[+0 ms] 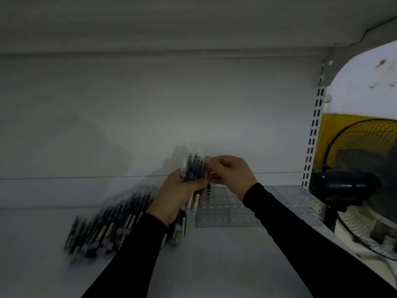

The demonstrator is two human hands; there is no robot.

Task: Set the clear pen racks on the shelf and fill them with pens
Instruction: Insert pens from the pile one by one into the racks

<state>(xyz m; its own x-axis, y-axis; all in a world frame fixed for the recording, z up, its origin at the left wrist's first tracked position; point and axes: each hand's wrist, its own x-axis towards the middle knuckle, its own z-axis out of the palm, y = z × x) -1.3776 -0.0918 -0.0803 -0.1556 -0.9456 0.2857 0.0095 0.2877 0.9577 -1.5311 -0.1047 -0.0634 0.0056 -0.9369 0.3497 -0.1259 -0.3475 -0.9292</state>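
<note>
My left hand (176, 197) grips an upright bundle of dark pens (194, 168) above the white shelf (214, 254). My right hand (231, 172) pinches the top of one pen at the bundle's right side. Just below and to the right of the hands, a clear pen rack (232, 214) with a grid of holes lies flat on the shelf. One dark pen (208, 191) stands in the rack's far left corner. A row of several dark pens with pale ends (103, 226) leans at the left, partly behind my left forearm; the picture is blurred there.
The shelf's white back wall (150, 125) rises behind the hands, and an upper shelf hangs overhead. A slotted upright (314, 127) ends the shelf at the right. Beyond it stands a black fan (354, 183) in front of a yellow wall.
</note>
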